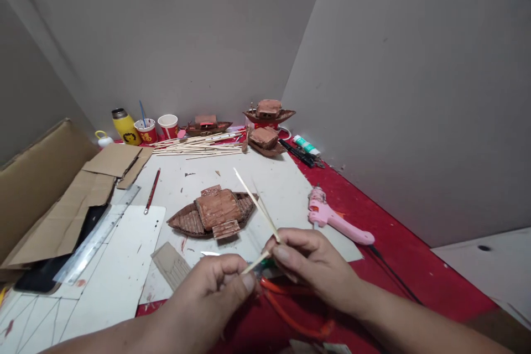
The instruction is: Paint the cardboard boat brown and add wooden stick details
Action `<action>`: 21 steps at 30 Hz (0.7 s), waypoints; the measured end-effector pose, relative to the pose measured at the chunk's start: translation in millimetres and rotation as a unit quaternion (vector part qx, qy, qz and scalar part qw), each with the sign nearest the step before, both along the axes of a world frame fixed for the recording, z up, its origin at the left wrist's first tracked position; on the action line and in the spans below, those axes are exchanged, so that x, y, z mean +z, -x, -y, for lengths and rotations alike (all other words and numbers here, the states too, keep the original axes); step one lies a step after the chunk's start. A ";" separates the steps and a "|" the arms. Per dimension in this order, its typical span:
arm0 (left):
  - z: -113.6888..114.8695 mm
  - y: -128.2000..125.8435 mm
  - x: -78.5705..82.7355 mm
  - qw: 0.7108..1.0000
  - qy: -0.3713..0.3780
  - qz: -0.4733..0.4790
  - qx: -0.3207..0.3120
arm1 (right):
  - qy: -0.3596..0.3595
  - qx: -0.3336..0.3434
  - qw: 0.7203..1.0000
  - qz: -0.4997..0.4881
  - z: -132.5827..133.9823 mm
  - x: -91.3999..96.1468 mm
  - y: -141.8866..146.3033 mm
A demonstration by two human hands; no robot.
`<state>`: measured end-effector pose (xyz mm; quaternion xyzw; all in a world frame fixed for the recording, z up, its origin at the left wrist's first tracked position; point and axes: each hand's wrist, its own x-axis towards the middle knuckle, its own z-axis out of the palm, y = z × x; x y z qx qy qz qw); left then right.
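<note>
Near the front of the table [398,243], I have the left hand [219,287] pinching a short pale stick [255,264] and the right hand [309,265] pinching a long pale stick [262,210] pointing far and left; I can't tell if they join. Both look light, stiff and easy to snap, so I'd hold them softly near the middle. A brown boat [219,207] lies beyond.

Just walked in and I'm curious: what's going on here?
A person's left hand holds a short length of thin pale wood, while the right hand pinches a longer length pointing away; whether they join is hidden. Beyond, a brown model boat sits on a white sheet, untouched. A pink glue gun lies to the right.
</note>
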<state>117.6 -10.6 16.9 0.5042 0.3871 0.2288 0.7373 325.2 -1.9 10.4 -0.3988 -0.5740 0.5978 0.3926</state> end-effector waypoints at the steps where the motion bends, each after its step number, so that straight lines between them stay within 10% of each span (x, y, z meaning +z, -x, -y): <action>1: -1.6 3.8 3.6 0.999 -0.036 -0.017 0.025 | 0.002 -0.004 1.000 -0.018 -0.3 -2.0 -1.4; 5: -8.1 24.0 26.2 0.947 -0.281 -0.105 0.115 | 0.023 0.028 0.997 -0.074 -0.1 -4.9 -6.5; 11: -8.6 36.4 46.4 0.786 -0.576 -0.186 0.124 | 0.079 0.131 0.987 -0.055 1.7 1.8 -5.0; 17: -21.7 32.7 41.1 0.963 -0.190 -0.163 -0.097 | 0.113 0.162 0.980 -0.030 -1.4 2.0 -2.3; 21: -28.5 31.6 33.2 0.990 -0.007 -0.068 -0.124 | 0.154 0.174 0.972 -0.024 -0.4 2.3 -3.1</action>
